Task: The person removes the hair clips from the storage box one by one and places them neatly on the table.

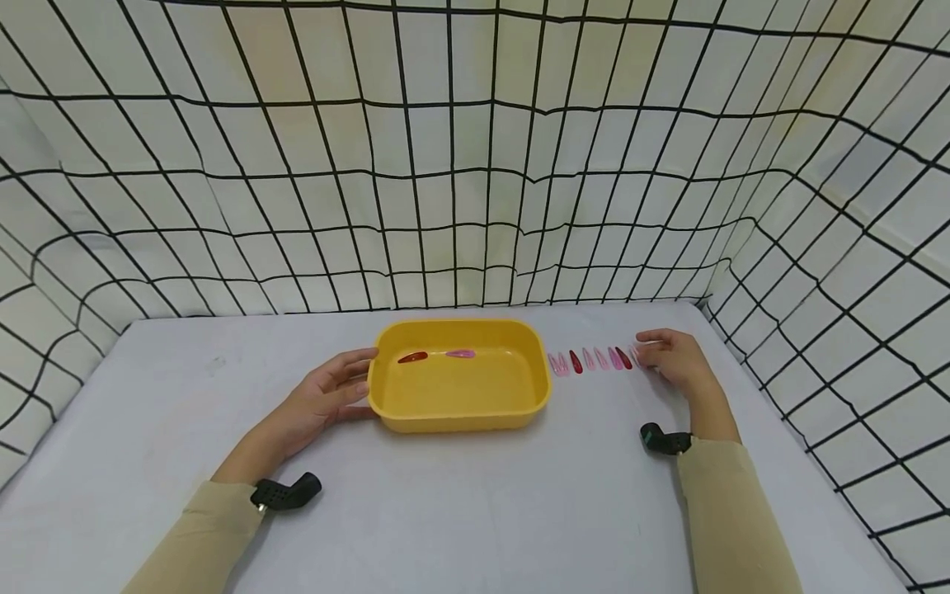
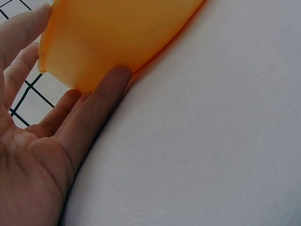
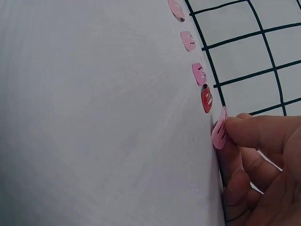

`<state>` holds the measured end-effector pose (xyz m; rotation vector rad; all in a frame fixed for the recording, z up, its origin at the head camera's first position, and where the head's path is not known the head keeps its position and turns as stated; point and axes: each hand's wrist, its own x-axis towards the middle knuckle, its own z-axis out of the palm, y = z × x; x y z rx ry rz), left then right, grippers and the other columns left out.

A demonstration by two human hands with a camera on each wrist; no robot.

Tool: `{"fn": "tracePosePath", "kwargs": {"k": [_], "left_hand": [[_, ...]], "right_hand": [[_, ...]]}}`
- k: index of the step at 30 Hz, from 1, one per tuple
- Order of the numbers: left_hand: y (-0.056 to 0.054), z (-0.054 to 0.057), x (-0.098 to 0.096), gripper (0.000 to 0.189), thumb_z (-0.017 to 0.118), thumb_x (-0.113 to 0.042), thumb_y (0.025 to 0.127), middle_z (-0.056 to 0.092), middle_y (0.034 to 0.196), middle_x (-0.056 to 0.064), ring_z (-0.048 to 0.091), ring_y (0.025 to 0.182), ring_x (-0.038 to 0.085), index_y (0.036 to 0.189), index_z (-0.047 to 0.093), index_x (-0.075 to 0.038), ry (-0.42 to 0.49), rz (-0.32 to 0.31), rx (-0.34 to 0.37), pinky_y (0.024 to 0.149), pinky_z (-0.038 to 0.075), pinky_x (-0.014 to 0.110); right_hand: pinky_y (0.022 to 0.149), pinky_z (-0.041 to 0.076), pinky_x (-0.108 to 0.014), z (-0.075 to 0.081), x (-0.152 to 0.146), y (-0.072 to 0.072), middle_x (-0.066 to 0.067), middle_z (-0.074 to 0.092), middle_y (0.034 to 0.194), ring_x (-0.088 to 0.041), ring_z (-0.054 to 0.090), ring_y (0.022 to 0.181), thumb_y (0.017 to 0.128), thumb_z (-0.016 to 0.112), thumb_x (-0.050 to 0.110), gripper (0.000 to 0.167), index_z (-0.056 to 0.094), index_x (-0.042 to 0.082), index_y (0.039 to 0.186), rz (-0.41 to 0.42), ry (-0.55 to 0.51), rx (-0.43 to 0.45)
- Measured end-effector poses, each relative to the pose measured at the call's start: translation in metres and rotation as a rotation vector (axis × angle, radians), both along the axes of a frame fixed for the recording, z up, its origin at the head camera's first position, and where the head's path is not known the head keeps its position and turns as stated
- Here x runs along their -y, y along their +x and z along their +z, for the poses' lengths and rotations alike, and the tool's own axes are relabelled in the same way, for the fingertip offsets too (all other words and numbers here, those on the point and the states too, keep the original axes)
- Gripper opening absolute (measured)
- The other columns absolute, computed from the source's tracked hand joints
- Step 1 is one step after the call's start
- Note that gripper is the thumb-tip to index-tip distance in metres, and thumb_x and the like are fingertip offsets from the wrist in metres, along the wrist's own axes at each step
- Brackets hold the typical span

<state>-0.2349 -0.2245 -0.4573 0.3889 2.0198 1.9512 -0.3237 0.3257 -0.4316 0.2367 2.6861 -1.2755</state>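
A yellow tray (image 1: 460, 427) stands on the white table, with a red hair clip (image 1: 412, 357) and a pink hair clip (image 1: 460, 354) lying in it. My left hand (image 1: 319, 400) touches the tray's left end, its fingers extended along the rim and the outer wall. To the right of the tray lies a row of hair clips, among them a dark red one (image 1: 576, 361). At the row's right end, my right hand (image 1: 671, 359) pinches a pale pink hair clip (image 3: 219, 134) between thumb and finger, tilted up at the table surface.
Black wire grid (image 1: 453, 165) walls rise behind the table and at both sides. White cloth (image 1: 460, 511) covers the table. A black wrist camera (image 1: 285, 492) is strapped to the left wrist, another (image 1: 664, 440) to the right.
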Motion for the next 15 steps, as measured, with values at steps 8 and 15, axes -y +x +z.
{"fn": "tracePosePath", "kwargs": {"k": [8,15], "left_hand": [[0.000,0.002,0.000,0.056,0.054,-0.017,0.104,0.030,0.159,0.018,0.062,0.119,0.016,0.155,0.032,-0.013,0.001,0.000,-0.004,0.093,0.057,0.038],[0.000,0.003,0.000,0.055,0.054,-0.017,0.104,0.030,0.159,0.018,0.062,0.119,0.016,0.154,0.033,-0.014,0.006,0.000,0.002,0.094,0.057,0.039]], "right_hand": [[0.079,0.047,-0.029,0.005,0.000,0.000,-0.017,0.059,0.130,-0.024,0.053,0.102,0.100,0.060,0.018,0.041,0.054,0.009,0.140,0.011,0.003,-0.027],[0.083,0.049,-0.029,0.014,0.011,0.002,-0.016,0.055,0.135,-0.026,0.056,0.112,0.103,0.054,0.024,0.043,0.052,0.011,0.143,0.006,-0.065,-0.044]]}}
